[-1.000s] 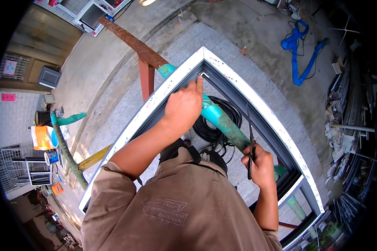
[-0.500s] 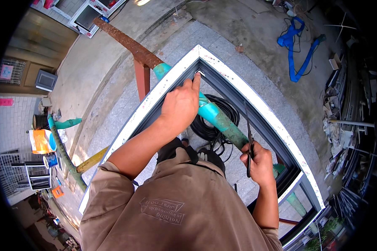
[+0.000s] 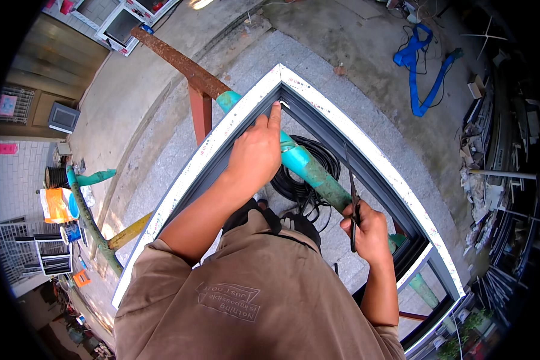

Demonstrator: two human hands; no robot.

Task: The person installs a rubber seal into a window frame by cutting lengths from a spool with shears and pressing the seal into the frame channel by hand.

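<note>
seemingly pressing at corner of frame [image 3: 220, 131] with left grip [image 3: 255, 149]; can't tell if pinching anything. clasping scissors [image 3: 354, 221] in right grip [image 3: 371, 233]; likely needs steady pressure next.

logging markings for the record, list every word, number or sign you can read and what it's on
Shirt: boxed lettering, upside down in view; wording not copied here.
Frame: small red and dark print, too small to read.
Pink wall sheet: any writing is too small to read.

Bright daylight, fisheye bending, black corners
</note>
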